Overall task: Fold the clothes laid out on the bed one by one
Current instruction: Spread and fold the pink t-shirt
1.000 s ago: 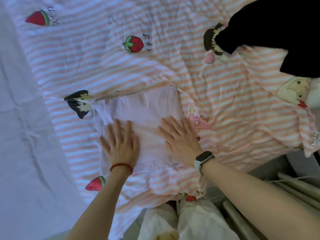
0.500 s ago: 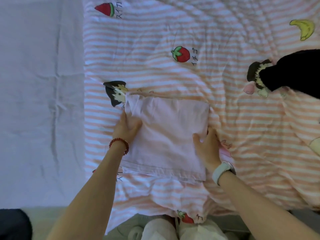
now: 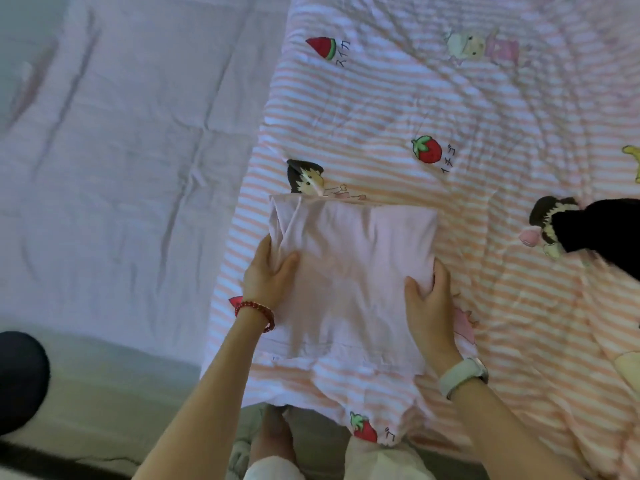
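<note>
- The pale pink, soft cotton garment (image 3: pixel 349 271) lies between the two hands as a near-rectangular packet, already folded. Its layers are stacked, with a thin under-layer peeking out along the edge nearest the person.
- By my judgement this piece is at its last step: either one more fold or a lift to set it aside. I cannot tell which from this view.
- Its long axis runs from the person's body away toward the far side of the bed. The neat folded edge faces away from the person and the looser, layered hem faces toward them. The far corner by the left hand is creased and slightly bunched.
- The left hand (image 3: pixel 268 275), with a red bead bracelet at its wrist, grips the packet's left edge: the thumb lies on top and the fingers are tucked out of sight beneath.
- The right hand (image 3: pixel 429 299), with a white watch band at its wrist, holds the right edge the same way, thumb over the cloth and fingers curled round the side.
- Beneath the packet spreads the pink-and-white striped quilt printed with strawberries and cartoon figures (image 3: pixel 485 109).
- Well beyond the right hand, at the frame edge, lies a black fabric garment (image 3: pixel 606 230), apparently unfolded; it seems to be work left to do.
- Past the left hand stretches the plain lilac bed sheet (image 3: pixel 114 150).
</note>
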The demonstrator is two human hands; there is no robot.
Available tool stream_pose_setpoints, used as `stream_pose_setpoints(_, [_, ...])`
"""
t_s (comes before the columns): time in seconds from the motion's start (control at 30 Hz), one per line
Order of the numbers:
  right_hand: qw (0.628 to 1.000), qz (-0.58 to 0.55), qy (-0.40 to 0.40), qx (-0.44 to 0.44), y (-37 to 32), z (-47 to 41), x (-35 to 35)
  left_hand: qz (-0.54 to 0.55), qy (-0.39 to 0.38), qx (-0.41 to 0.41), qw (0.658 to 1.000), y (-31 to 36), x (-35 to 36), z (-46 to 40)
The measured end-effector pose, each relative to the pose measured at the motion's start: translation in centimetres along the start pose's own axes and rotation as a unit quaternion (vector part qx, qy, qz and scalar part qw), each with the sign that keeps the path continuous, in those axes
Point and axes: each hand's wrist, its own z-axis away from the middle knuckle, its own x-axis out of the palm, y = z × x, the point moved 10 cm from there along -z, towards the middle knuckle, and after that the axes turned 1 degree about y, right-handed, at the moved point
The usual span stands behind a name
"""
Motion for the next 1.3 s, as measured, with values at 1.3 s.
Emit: stream_pose_setpoints(1.3, [0.92, 0.128, -0.321, -0.185, -35.0, 31.5, 76.7, 0.191, 0.316, -0.217, 0.904, -36.1, -76.9, -6.4])
